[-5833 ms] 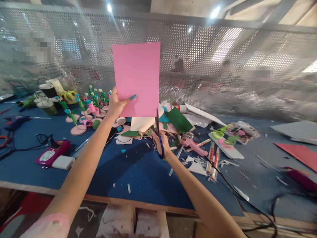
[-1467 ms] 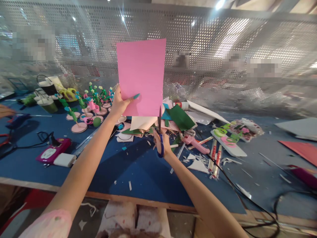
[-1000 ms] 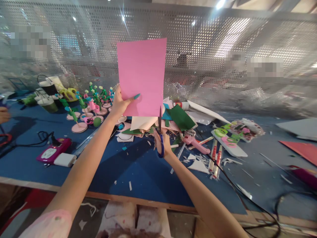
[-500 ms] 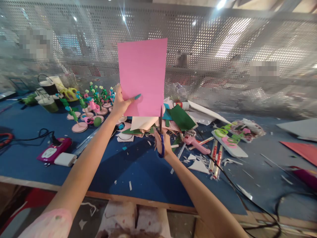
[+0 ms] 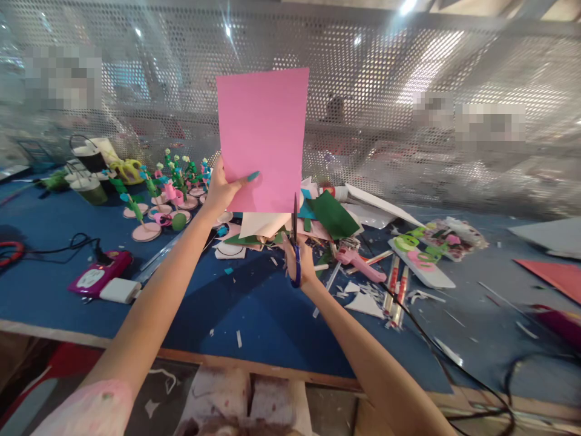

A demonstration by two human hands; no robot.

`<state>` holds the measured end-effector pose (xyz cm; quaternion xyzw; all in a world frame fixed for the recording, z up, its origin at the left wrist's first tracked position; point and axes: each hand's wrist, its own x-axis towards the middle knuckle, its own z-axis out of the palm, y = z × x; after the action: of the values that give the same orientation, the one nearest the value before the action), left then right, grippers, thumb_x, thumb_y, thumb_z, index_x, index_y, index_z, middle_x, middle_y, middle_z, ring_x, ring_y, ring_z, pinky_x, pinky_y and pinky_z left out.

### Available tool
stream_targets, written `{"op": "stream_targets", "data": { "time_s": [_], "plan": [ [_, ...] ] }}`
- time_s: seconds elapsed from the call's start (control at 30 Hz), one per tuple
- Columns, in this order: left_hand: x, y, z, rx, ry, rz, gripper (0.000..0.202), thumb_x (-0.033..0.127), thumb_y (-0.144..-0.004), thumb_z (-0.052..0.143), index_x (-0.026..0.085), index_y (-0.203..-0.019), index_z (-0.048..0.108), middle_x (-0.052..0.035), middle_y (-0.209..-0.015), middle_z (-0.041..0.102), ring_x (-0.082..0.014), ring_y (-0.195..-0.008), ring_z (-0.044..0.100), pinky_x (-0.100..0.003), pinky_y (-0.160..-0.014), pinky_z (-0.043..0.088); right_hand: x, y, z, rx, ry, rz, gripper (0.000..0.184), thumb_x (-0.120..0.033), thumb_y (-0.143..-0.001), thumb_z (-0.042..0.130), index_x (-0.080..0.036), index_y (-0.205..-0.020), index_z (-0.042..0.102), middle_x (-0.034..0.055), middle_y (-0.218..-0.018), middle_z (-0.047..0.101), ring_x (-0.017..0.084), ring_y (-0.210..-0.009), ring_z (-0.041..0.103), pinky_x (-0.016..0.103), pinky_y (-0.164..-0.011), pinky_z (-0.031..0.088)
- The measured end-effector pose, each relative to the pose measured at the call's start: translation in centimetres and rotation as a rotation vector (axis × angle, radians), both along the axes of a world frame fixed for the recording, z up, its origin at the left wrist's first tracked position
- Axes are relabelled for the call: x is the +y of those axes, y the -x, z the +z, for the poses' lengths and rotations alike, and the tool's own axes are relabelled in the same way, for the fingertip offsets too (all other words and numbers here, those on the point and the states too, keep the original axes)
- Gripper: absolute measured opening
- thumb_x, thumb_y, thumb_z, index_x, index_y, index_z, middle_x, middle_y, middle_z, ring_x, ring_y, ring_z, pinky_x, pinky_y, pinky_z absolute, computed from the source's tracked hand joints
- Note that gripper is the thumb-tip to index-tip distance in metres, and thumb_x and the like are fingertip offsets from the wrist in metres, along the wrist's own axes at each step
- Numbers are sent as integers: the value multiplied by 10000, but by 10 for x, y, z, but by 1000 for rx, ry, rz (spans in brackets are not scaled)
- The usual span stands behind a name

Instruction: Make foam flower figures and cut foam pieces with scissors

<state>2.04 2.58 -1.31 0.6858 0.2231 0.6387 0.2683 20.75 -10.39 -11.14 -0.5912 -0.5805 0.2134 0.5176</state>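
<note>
I have the pink sheet [image 5: 263,133] pinched in my left hand [image 5: 222,188] — thumb flat across its front, fingers out of sight behind — and it stands up facing me, its face rising from 12 round to 2 o'clock of that hand. My right hand [image 5: 302,263] is curled round the blue handles of the scissors [image 5: 295,227], the blades pointing to 12. From this hand the sheet lies at 11 o'clock, and the blade tips meet its lower corner at 5 o'clock; I cannot tell whether they bite into the paper or only overlap it.

Just below the sheet's lower edge, at 4 o'clock from my left hand, a cream paper [image 5: 265,224] rests on the heap. A dark green sheet [image 5: 334,215] lies at 2 o'clock from my right hand, a pink glue gun [image 5: 362,264] at 3, and white scraps [image 5: 364,304] at 4 on the blue tabletop [image 5: 190,330]. Flower stems [image 5: 177,178] on round bases stand at 9 o'clock from my left hand.
</note>
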Motion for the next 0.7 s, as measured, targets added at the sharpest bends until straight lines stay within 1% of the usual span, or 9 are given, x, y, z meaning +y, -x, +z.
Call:
{"op": "stream_targets", "data": {
  "time_s": [0.17, 0.4, 0.7],
  "plan": [
    [2, 0, -2, 15, -13, 9, 824, 510, -633, 790, 275, -1325, 409, -116, -1356, 537, -306, -1282, 505, -510, -1079, 417, 1, -1, -3, 3, 2, -7, 464, -628, -860, 435, -191, -752, 551, 23, -563, 576, 205, -596, 595, 279, -530, 407],
    [3, 0, -3, 28, -20, 1, 863, 512, -640, 785, 290, -1364, 371, -118, -1389, 511, -311, -1306, 481, -519, -1095, 398, 0, -1, -2, 14, -10, -14, 450, -614, -863, 440, -203, -702, 526, 10, -526, 553, 184, -539, 551, 275, -506, 383],
    [2, -1, -2, 8, -4, 3, 853, 502, -614, 806, 284, -1336, 407, -108, -1363, 537, -305, -1286, 501, -521, -1104, 393, 0, 0, -2, 11, -22, -18, 445, -599, -874, 430, -194, -730, 545, 4, -531, 548, 178, -529, 541, 274, -513, 371]
  ]
}}
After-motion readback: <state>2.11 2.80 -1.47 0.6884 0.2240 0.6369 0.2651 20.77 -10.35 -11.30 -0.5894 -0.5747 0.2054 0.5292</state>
